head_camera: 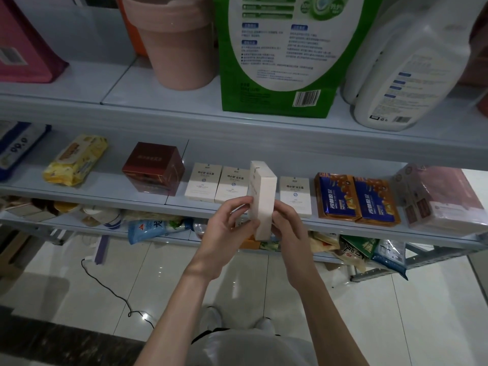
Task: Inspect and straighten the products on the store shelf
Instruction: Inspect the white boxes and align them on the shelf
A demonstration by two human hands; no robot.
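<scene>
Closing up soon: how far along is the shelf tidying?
Looks done: three white boxes and two orange boxes stand side by side, fronts out. In hand: left hand and right hand hold a fourth white box before the gap in that row. Left: set it back; the yellow pack lies askew.

Looking into a small retail shop: displaying packaged goods in rows along pale metal shelves (184, 120), among them matching white boxes (202, 185), orange-and-blue drink cartons (338, 196), a large green box (232, 83) showing its barcode (306, 97) and a white jug (396, 83), and keeping bagged snacks (155, 228) on the lowest tier above a glossy tiled floor (79, 286).
</scene>
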